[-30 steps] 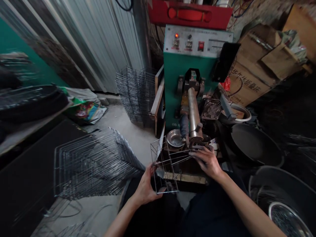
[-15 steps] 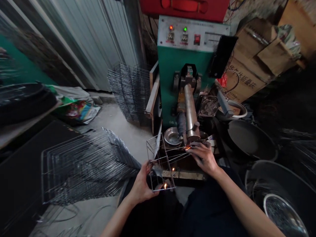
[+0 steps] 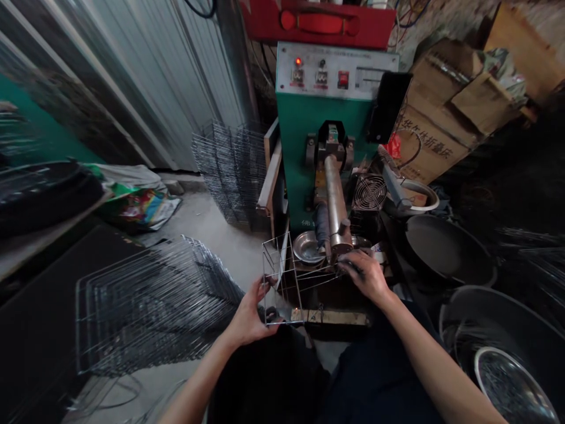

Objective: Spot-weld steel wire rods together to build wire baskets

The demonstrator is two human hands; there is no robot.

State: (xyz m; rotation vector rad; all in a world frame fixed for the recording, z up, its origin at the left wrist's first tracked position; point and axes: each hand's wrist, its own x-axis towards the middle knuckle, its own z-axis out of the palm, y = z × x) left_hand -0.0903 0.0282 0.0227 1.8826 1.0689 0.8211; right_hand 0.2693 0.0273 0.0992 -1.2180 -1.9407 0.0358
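Note:
A thin wire frame (image 3: 296,278) stretches from my left hand to the lower tip of a green machine's metal cylinder (image 3: 336,197). My left hand (image 3: 252,313) grips the frame's left end, thumb below and fingers at its side. Close under the cylinder's end, my right hand (image 3: 364,275) has its fingers pressed together at the frame's right end; the fingers hide what exactly they pinch. On the machine's panel (image 3: 335,69) a red light glows. A tiny orange spark shows near the frame's lower edge.
Stacked wire frames (image 3: 154,306) stand at the left, with another stack (image 3: 232,174) behind. A small metal bowl (image 3: 308,247) sits beside the cylinder. A fan (image 3: 369,192), black pans (image 3: 450,247) and cardboard boxes (image 3: 435,126) are on the right. A wooden strip (image 3: 331,317) lies below the frame.
The bright glow at the cylinder's tip is gone and the falling sparks have mostly vanished. The green panel light has gone out. My left hand and the frame's left end have shifted slightly left.

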